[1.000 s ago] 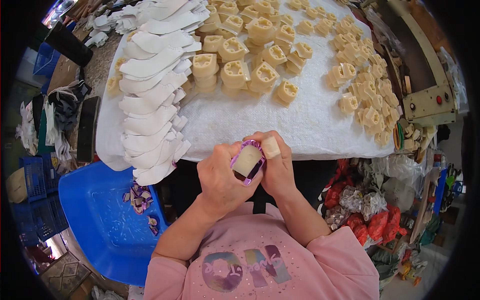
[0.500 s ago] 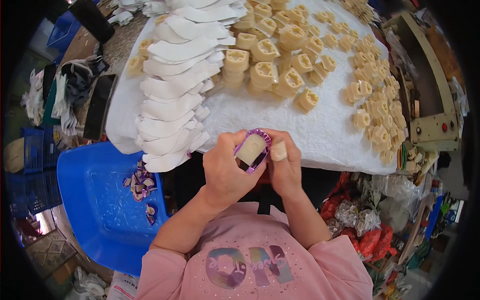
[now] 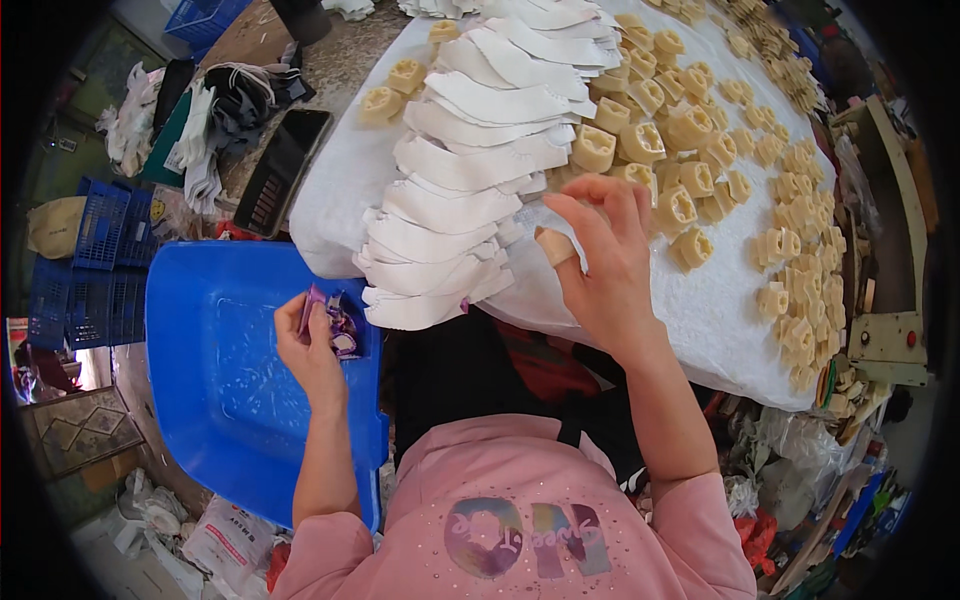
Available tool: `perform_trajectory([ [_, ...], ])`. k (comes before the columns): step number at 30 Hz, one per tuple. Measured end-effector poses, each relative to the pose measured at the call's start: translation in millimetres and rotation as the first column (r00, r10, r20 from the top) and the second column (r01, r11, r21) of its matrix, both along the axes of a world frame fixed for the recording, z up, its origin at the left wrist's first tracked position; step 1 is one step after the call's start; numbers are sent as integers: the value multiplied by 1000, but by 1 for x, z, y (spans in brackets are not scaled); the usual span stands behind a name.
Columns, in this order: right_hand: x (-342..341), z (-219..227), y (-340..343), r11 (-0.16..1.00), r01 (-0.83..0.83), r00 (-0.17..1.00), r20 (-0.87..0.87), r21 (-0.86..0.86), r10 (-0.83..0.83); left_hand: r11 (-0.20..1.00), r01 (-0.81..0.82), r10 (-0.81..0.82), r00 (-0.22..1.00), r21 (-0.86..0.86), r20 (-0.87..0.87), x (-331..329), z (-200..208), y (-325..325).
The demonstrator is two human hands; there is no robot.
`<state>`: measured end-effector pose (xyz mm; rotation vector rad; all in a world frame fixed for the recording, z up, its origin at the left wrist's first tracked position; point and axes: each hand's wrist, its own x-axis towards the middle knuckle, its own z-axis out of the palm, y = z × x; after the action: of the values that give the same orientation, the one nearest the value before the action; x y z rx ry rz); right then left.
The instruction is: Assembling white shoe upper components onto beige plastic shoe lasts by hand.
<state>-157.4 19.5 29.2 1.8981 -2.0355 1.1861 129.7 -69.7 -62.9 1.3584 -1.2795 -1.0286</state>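
My left hand is over the right side of a blue plastic tub. Its fingers pinch a shiny purple-wrapped piece, partly hidden by them. Other purple-edged pieces with pale faces lie in the tub beside it. My right hand reaches over the white-covered table, its fingers curved and apart, with nothing visible in them. A tan wrap covers its thumb. Just past the fingers are several hollow cream moulded pieces. Left of them runs an overlapping row of curved white strips.
More cream pieces are heaped along the table's right side. A dark phone and gloves lie at the left. Blue crates stand beyond the tub. A metal machine frame borders the right.
My hands have parted from around the purple-edged piece. The left has carried it left to the tub; the right has moved up toward the cream pieces. The view has shifted left.
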Motion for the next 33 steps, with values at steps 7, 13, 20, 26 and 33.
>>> perform_trajectory([
  [7,1,5,-32,999,21,969,-247,-27,-27,973,-169,232,728,-159,645,22,-31,2],
  [13,-2,9,-50,999,-26,913,-407,31,36,894,173,37,890,-413,454,-46,43,-9],
  [20,-5,11,-62,998,-18,854,-517,68,51,600,592,-456,806,-539,377,-117,78,-1],
  [26,12,18,-73,995,-95,907,-414,-15,80,530,593,-335,803,-606,493,-127,66,-10],
  [33,31,4,-105,999,-12,922,-387,49,30,518,596,-272,795,-614,542,-122,62,-16],
])
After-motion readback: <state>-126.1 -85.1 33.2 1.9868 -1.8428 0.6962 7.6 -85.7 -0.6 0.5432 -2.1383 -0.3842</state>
